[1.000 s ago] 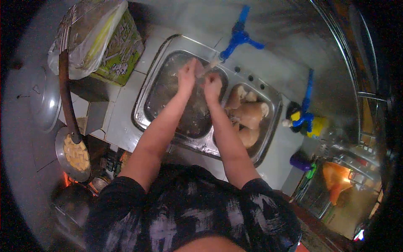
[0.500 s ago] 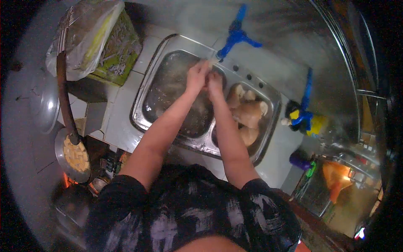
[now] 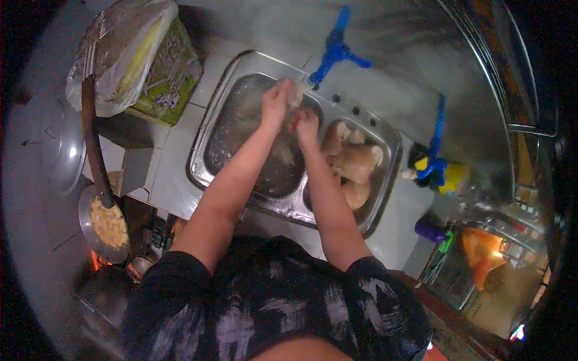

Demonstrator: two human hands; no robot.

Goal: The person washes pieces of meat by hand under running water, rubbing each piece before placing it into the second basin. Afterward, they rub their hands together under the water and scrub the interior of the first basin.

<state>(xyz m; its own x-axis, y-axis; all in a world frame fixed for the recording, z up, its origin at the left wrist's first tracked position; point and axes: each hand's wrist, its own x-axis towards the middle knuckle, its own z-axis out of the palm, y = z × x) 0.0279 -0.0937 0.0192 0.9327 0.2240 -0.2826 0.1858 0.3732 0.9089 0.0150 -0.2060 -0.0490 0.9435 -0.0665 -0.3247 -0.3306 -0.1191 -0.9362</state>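
Tap [image 3: 334, 51] above left hand [image 3: 276, 103], right hand [image 3: 306, 124], meat [image 3: 355, 162] beside

We cannot tell what the left hand [image 3: 276, 103] holds beneath the tap [image 3: 332, 54], only a pale blur, and the right forearm [image 3: 325, 192] hides part of the pale lumps [image 3: 356, 162] in the right basin of the sink [image 3: 203, 141].

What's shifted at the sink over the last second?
The left hand and right hand met under the tap half a second ago, then parted: left now up at the spout, right just below. No grip or release shows. Pale pieces in the right basin and the pan stayed put.
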